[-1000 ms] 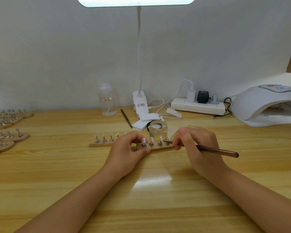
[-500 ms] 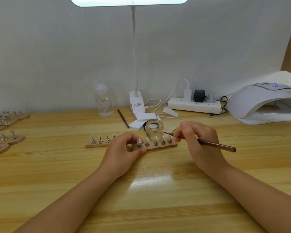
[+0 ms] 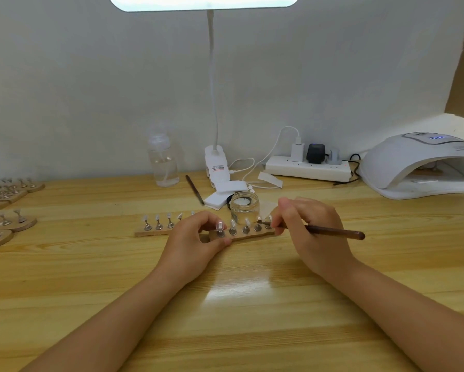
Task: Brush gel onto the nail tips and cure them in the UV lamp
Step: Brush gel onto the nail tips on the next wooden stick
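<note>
Your left hand sits just left of the frame's centre, its fingers and thumb curled round the left end of a wooden holder that lies on the bench. A row of clear nail tips stands on little metal posts along that holder, between your two hands. Your right hand, just right of centre, pinches a dark brown brush near its front end; the handle points toward the right of the frame and the bristle end meets the nail tip at the right end of the row. Whether the bristles actually touch it is too small to tell.

A second wooden holder with more nail tips lies just left of your left hand, partly behind it. Just behind the first holder stands a small glass jar with no lid on it. The UV lamp, white and domed, rests at the right edge of the frame, well apart from the holders, with its opening toward you.

Farther back, along the wall, you have a clear plastic bottle, the clip base of a white desk lamp, a second brush lying flat, and a white power strip with plugs in it. More holders are gathered at the left edge of the frame.
</note>
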